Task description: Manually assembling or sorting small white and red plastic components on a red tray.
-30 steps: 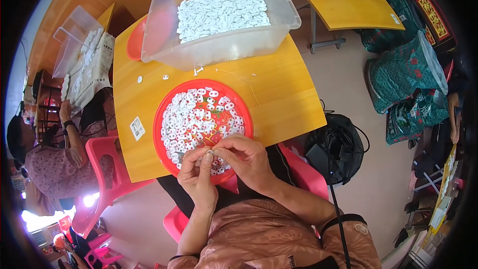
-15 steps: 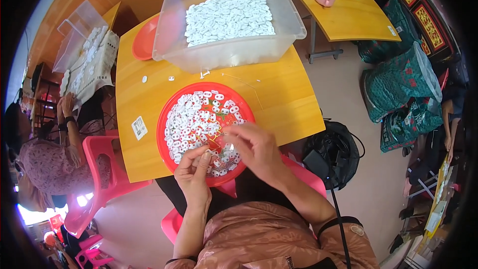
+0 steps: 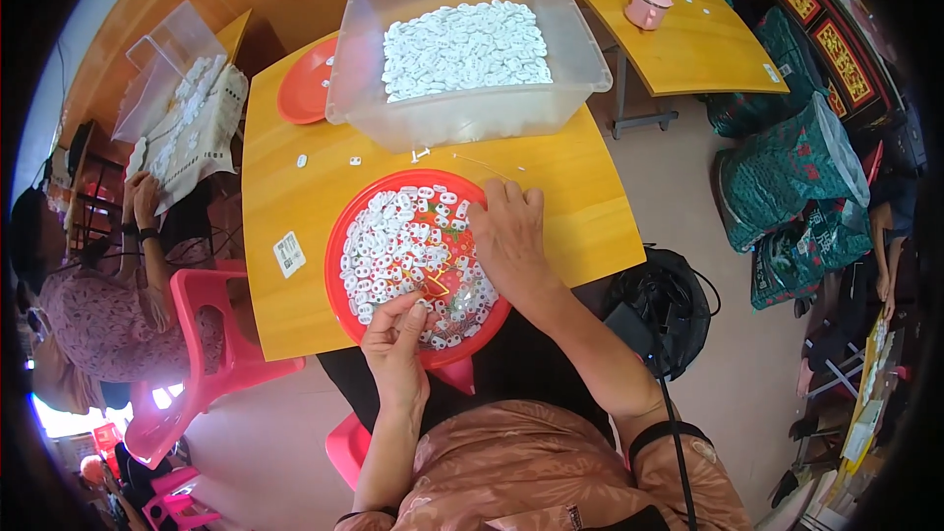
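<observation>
A round red tray (image 3: 339, 280) holds many small white plastic pieces (image 3: 379, 236), several showing red dots. Over its near edge, my left hand (image 3: 396, 339) is closed in a pinch on a small white piece (image 3: 423, 304), mostly covered by the fingertips. Thin yellow strips (image 3: 439, 285) lie just beyond those fingertips. My right hand (image 3: 511, 236) is at the tray's right rim, back upward and fingers curled down; whatever they hold is hidden.
Behind the tray, a clear plastic bin (image 3: 472, 118) of white pieces stands on the yellow table (image 3: 580, 197), beside a red plate (image 3: 300, 98). Loose pieces and a label lie nearby. A pink lidded cup (image 3: 648, 6) is on another table. At left another person's hands (image 3: 143, 199) rest near fabric.
My right hand has moved away from my left, out to the tray's right rim. My left hand keeps its pinch. The whole view has shifted slightly.
</observation>
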Demonstrator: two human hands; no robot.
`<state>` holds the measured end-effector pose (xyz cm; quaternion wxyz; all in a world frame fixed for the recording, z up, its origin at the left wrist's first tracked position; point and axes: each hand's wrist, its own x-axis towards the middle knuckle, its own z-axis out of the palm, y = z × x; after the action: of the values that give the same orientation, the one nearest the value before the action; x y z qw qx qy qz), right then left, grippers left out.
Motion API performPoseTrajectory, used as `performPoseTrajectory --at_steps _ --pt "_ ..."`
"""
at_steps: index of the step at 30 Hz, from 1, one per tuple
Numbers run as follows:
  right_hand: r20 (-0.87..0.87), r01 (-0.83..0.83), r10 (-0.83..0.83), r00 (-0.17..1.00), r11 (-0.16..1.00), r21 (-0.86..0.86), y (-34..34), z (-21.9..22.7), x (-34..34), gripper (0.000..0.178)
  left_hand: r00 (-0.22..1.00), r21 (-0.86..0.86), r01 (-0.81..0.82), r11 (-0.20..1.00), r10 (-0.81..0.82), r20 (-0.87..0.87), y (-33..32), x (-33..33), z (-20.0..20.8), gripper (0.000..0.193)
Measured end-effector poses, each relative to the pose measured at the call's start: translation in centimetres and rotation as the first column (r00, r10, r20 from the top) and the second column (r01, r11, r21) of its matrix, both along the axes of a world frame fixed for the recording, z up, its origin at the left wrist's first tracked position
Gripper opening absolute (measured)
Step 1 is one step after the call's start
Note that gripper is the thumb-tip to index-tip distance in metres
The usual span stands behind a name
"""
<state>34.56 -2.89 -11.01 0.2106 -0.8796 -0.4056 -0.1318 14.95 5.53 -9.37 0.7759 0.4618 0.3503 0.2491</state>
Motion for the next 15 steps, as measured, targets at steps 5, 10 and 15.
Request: performPoseTrajectory --at_steps 5,10,15 --pt "-0.03 -0.027 0.026 0.999 0.999 -0.025 0.5 0.4 -0.4 0.009 1.0 -0.034 -0.022 0.999 0.022 0.004 0.0 -0.2 0.4 0.016" --pt "-0.033 -0.056 0.055 0.998 0.997 -0.046 0.5 1.2 -0.9 0.012 0.997 -0.059 -0.039 0.998 0.042 0.063 -0.7 -0.7 1.5 0.019" --pt "-0.077 -0.141 0.142 0.987 0.99 0.016 0.1 0.6 -1.5 0.011 0.996 -0.052 -0.018 0.998 0.022 0.085 -1.1 -2.0 2.0 0.017"
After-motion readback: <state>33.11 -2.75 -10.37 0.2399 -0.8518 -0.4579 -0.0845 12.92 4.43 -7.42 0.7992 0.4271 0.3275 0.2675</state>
